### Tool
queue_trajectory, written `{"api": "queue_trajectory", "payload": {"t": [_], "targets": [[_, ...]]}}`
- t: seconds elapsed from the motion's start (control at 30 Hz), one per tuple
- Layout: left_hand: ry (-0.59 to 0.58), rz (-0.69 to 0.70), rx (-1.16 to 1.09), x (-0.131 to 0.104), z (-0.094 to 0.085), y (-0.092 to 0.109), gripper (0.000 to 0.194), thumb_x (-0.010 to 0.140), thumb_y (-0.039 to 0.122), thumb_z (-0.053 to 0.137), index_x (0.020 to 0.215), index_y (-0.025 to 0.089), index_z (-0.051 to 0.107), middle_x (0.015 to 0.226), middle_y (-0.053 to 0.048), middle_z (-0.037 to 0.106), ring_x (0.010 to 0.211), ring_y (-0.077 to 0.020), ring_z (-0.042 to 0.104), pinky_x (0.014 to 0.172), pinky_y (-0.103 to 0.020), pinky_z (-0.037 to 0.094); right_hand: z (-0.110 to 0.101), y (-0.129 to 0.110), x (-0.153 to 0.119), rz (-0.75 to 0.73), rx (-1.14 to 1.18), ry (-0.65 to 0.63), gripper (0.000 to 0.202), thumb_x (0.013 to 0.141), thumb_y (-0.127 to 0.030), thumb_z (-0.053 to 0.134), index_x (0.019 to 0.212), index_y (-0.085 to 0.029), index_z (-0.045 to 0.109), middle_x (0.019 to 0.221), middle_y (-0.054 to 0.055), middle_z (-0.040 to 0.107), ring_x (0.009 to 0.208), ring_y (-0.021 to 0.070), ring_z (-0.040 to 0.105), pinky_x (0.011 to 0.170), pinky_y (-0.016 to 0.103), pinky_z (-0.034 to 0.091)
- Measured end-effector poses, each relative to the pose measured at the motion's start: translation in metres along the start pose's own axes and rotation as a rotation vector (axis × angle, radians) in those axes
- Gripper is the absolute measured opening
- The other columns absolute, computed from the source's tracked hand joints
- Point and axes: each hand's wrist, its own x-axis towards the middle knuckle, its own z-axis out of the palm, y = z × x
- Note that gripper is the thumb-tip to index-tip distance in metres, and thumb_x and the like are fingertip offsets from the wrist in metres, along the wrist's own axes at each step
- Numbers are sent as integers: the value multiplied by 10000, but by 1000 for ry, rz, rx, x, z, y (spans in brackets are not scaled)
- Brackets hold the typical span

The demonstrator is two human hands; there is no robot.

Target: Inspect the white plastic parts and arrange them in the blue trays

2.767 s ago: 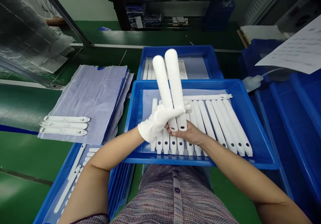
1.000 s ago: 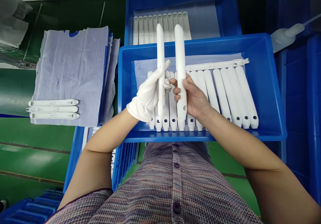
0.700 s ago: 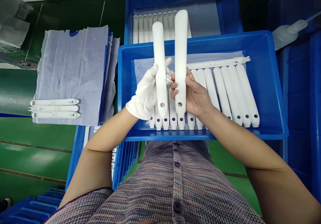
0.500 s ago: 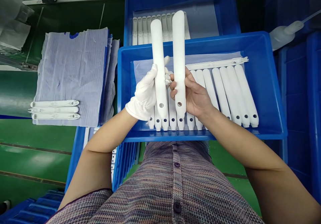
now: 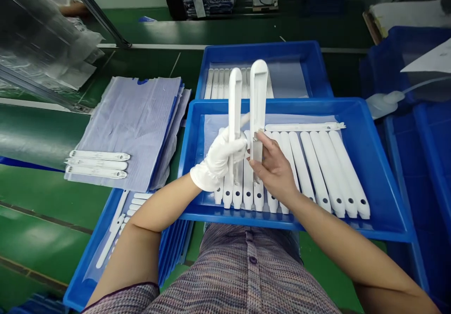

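Observation:
My left hand (image 5: 220,157), in a white glove, is closed round a long white plastic part (image 5: 235,103) held upright. Beside it my bare right hand (image 5: 275,164) grips a second, slightly wider white part (image 5: 258,93) by its lower end. Both parts show their hollow, ribbed side and stand apart from each other. Beneath them a blue tray (image 5: 384,201) holds a row of several white parts (image 5: 347,178) with round holes at their near ends. One more part (image 5: 305,127) lies crosswise along the row's far end.
Behind stands another blue tray (image 5: 260,47) with several slim parts. On the left, three white strips (image 5: 98,164) lie on stacked wrapping sheets (image 5: 137,117). A lower blue tray (image 5: 75,286) is at lower left. A translucent bottle (image 5: 382,105) stands at right.
Both held parts have been turned over, from smooth faces to hollow sides. The view has tilted up, so the trays and hands appear lower and more background shows.

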Motion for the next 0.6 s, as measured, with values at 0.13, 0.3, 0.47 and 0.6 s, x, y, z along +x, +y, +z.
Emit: {"api": "queue_trajectory", "payload": {"t": [0.13,0.3,0.47,0.6], "targets": [[-190,-27,40,3,-10,2,718,888,420,715,1529,156,528,646,44,562,435,-77,451,404,-191,407,2,-2,-3,-216,-327,120,675,1026,-225,588,1598,-520,382,1229,64,535,1075,236,616,783,414,616],[-243,-42,34,9,-15,3,787,851,500,706,1503,103,515,635,38,570,376,-107,449,305,-222,381,3,-4,-1,-293,-384,136,789,1001,-127,582,1611,-553,321,1182,50,488,1098,226,606,890,443,594],[-192,-53,43,6,-11,2,723,838,513,716,1413,103,564,647,25,555,418,-121,471,327,-230,404,3,1,-1,-258,-337,134,690,1014,-193,578,1579,-540,389,1190,58,491,1117,250,596,998,529,558],[-40,-115,276,0,-9,13,631,970,551,610,1495,219,502,765,9,573,532,-121,508,469,-227,490,1,1,3,-69,-115,134,584,959,-343,700,1487,-462,479,1315,76,507,1230,296,580,1058,555,537]]}}
